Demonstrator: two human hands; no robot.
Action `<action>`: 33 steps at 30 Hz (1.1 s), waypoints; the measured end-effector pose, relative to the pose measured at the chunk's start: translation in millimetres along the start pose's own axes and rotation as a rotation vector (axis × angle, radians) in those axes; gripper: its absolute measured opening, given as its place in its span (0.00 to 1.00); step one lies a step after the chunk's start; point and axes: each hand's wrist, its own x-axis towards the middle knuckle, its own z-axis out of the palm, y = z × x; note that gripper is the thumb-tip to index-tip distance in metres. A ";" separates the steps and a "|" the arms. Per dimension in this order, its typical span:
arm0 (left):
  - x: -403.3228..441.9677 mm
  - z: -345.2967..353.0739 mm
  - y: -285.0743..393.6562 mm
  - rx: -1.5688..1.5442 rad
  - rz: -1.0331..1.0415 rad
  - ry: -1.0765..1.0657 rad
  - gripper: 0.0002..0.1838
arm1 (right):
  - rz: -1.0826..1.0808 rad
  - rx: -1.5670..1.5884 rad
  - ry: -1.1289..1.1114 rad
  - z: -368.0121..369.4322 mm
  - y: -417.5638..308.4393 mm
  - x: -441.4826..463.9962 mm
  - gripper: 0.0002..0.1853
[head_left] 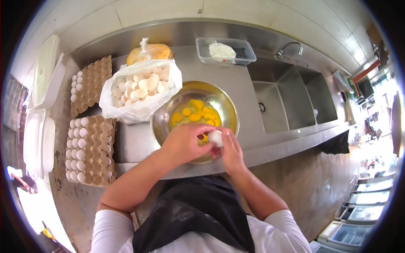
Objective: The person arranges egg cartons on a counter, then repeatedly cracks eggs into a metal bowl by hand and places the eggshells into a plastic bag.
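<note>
A person in a white shirt and a dark apron [192, 215] stands at a stainless-steel worktop [230, 92], a white egg [216, 138] held between both hands over the near part of a wide metal bowl [231, 101]. The left hand [185, 142] is curled, its fingertips against one side of the egg; the right hand [231, 154] closes on the other side, thumb and fingers drawn narrow around the shell. Whether the shell is cracked, I cannot tell from here. Below the hands, bright yolks [196, 111] lie in clear egg white inside the bowl.

Just beside the bowl, on the person's left, a white plastic bag [141, 110] gapes open, heaped with broken eggshells [141, 87]. Behind it sits a knotted clear bag [156, 52] with yellow-orange contents. Farther left are two groups of cardboard egg trays: the far tray [95, 82] carries a short cluster of white eggs at its outer side, while the near trays [98, 158], apparently stacked, show longer rows of them.

Toward the back of the worktop, a clear plastic container [203, 54] holds a crumpled white bag [222, 50] and something dark. To its right, a curved metal faucet [291, 45] rises behind a steel sink [270, 101] with more than one basin. White tiles [168, 12] line the wall behind.
</note>
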 end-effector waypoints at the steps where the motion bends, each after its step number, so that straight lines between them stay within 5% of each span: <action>1: 0.0 0.7 -0.8 -0.010 -0.026 0.018 0.19 | 0.019 -0.023 -0.005 -0.3 1.2 3.3 0.24; 17: 9.3 -0.1 -34.8 -0.224 -0.342 0.122 0.18 | 0.009 -0.348 -0.200 -6.6 -6.9 46.6 0.20; 19: 11.1 -8.5 -37.3 -0.143 -0.308 0.110 0.18 | -0.268 -0.585 -0.157 -4.1 -13.0 49.2 0.20; 22: 12.9 -21.8 -36.8 0.000 -0.259 0.116 0.18 | -0.338 -1.012 -0.052 2.0 -47.6 42.8 0.21; 26: 6.8 -42.6 -28.2 -0.101 -0.294 0.209 0.19 | -0.308 -0.964 -0.002 -8.8 -49.4 45.1 0.22; 29: -11.7 -60.6 -40.7 -0.094 -0.329 0.294 0.20 | -0.233 -0.607 -0.020 -28.4 -23.2 56.6 0.22; 31: -24.1 -85.1 -52.1 -0.041 -0.386 0.352 0.20 | 0.251 -0.302 -0.029 -22.4 -26.9 54.3 0.20; 33: -31.1 -111.7 -64.9 0.013 -0.446 0.410 0.21 | 0.261 -0.324 -0.087 -0.2 -36.0 56.2 0.20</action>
